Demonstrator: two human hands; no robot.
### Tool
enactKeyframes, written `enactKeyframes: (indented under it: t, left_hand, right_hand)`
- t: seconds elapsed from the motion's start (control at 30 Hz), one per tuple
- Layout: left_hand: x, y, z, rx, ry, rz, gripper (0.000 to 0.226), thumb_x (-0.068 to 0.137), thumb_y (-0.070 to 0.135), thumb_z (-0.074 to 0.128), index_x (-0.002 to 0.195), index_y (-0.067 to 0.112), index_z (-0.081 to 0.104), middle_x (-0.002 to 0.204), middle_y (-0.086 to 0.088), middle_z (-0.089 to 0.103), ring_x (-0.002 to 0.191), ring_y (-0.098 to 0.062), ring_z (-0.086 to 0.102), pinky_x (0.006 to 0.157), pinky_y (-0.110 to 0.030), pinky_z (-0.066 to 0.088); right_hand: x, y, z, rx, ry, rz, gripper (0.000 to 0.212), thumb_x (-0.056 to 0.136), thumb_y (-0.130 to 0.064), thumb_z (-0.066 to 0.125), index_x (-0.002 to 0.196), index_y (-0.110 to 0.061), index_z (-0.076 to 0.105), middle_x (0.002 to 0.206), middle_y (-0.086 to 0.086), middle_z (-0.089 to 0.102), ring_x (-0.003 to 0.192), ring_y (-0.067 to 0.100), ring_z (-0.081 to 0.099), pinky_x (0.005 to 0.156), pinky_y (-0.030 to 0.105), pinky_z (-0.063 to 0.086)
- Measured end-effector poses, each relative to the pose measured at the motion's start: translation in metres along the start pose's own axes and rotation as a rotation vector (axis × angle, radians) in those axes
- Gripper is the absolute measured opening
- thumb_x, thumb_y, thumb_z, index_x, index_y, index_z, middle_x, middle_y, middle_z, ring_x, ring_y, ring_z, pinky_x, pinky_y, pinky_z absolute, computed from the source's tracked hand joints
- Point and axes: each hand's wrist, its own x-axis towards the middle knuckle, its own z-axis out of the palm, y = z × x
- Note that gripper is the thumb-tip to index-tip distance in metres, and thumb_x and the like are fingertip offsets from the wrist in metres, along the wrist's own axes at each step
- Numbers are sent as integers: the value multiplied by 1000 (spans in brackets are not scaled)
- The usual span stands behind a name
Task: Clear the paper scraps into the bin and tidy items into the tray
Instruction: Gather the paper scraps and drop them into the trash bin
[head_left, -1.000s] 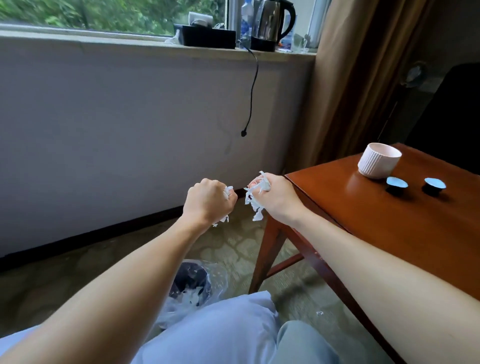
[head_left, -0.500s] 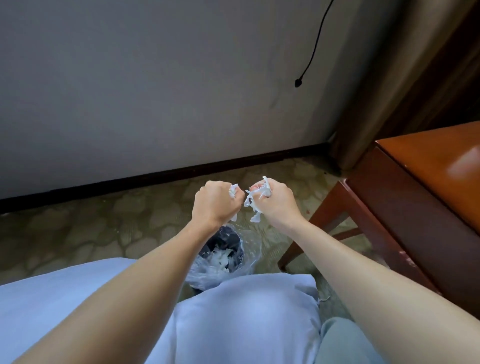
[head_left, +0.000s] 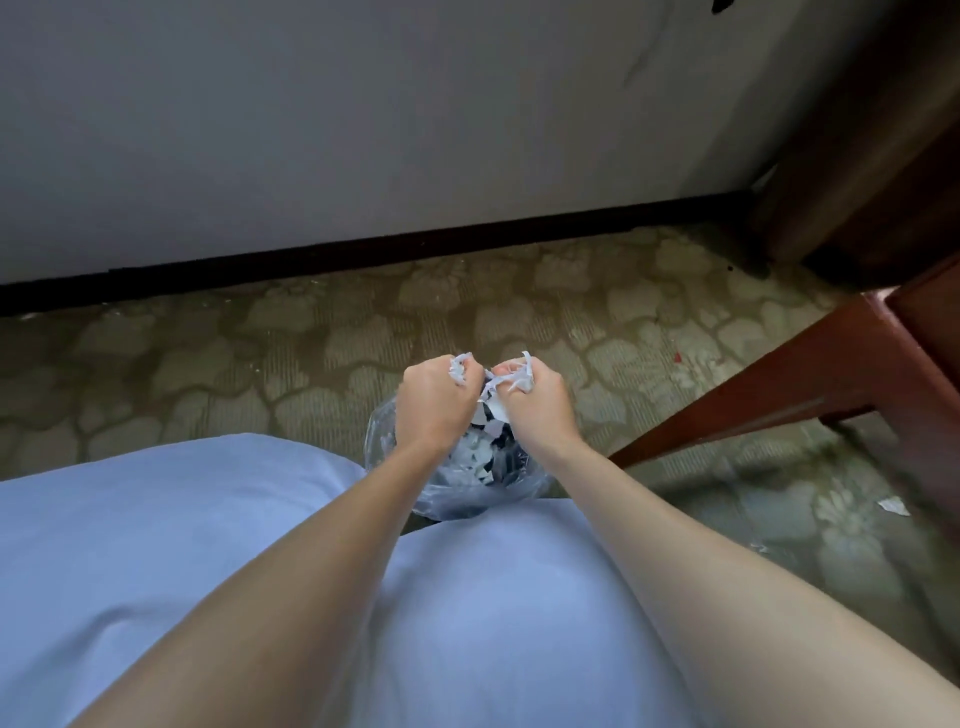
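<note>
White paper scraps (head_left: 511, 387); clear-lined dark bin (head_left: 467, 493); olive floral-patterned carpet (head_left: 311, 332); grey wall (head_left: 363, 130); black skirting (head_left: 363, 247); reddish-brown wooden surface (head_left: 831, 379); pale blue clothing (head_left: 156, 545).

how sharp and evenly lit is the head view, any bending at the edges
Head view: the left hand and right hand gripping paper scraps over the bin are reasonably sharp; head view edges: the baseboard bows and the forearms look stretched, wide-angle distortion; head view lighting: soft and dim, no glare, carpet darker under the table.
</note>
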Motion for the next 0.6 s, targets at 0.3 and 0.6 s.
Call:
enactKeyframes:
  t: [0.3, 0.6]
  left_hand:
    - [8, -49, 46, -20, -50, -174, 54, 98, 41, 45, 54, 11, 40, 44, -1, 40, 40, -13, 32, 42, -29, 24]
    - [16, -70, 72, -214, -43, -255, 41, 98, 38, 52, 85, -1, 54, 83, -15, 62, 69, -19, 49, 58, -29, 36]
  right_hand:
    - [24, 57, 39, -49, -3, 50, 11, 91, -10, 58, 94, -17, 65, 93, 2, 68, 86, 21, 63, 74, 36, 52]
    - [43, 82, 51, 77, -20, 173, 14, 90, -19, 63, 104, -20, 63, 97, 0, 69, 85, 18, 64, 65, 26, 46]
